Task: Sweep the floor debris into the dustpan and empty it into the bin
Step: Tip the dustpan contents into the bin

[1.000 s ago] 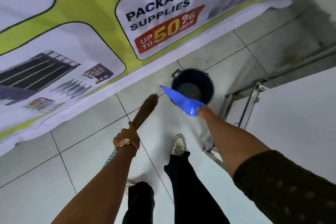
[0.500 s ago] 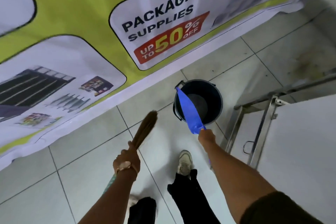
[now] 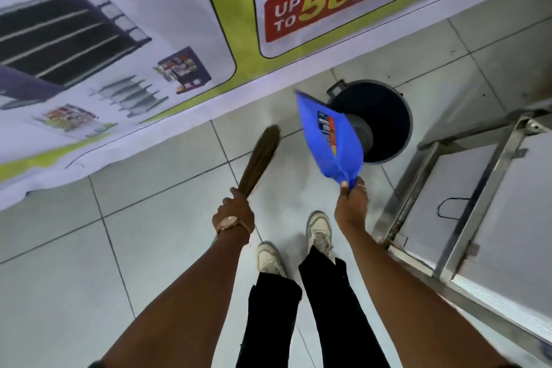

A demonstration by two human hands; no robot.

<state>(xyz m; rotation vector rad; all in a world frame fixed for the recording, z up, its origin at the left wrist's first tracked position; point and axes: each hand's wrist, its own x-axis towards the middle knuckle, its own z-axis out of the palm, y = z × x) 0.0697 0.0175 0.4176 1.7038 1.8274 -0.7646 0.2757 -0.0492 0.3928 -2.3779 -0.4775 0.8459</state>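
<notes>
Tiled floor beside banner: right grip clamped on blue dustpan, tilted over black bin for emptying; left grip closed around broom, raised clear.

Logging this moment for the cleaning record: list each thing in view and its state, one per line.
dustpan: held up, tilted beside the bin's mouth
bin: upright, no lid on
broom: lifted, bristles off the floor
left hand: closed on the broom
right hand: closed on the dustpan's handle
floor: no debris showing
</notes>
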